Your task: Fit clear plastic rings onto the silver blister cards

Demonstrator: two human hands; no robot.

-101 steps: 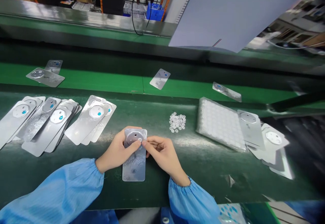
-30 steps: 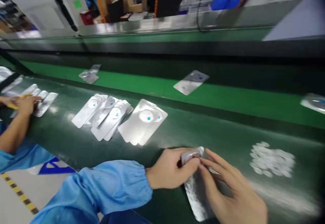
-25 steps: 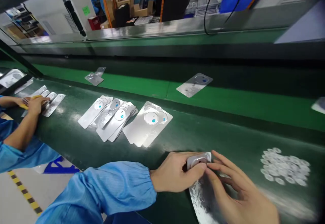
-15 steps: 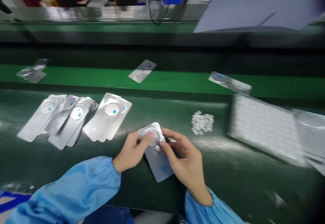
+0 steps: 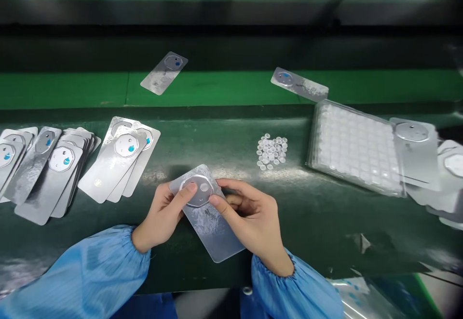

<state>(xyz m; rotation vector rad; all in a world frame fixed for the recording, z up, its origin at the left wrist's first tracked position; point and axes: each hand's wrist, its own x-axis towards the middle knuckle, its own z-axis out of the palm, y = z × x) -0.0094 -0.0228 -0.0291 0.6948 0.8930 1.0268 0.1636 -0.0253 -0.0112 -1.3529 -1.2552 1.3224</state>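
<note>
A grey rounded-corner panel (image 5: 216, 232) with a round, ring-edged window near its top end is held tilted over the green bench. My left hand (image 5: 162, 215) grips its upper left side, thumb pressed on the window. Against the window's right rim rests the thumb of my right hand (image 5: 253, 215); its index finger lies along the panel's upper right edge, and the other fingers curl in, partly hidden. Small clear round caps (image 5: 272, 152) lie in a loose pile beyond my right hand. Similar panels with blue dots lie fanned in a stack (image 5: 123, 165) beyond my left hand.
More panels (image 5: 47, 184) are piled at the far left. A clear tray (image 5: 361, 152) of white round pieces stands at right, beside other panels (image 5: 415, 152). Two panels lie on the bright green strip (image 5: 224, 87) behind. A plastic bag (image 5: 356, 292) shows at lower right.
The head view has tilted down and shifted, so the background slides upward and the picture is sharper. Both hands remain on the panel, the thumbs still at its round window.
</note>
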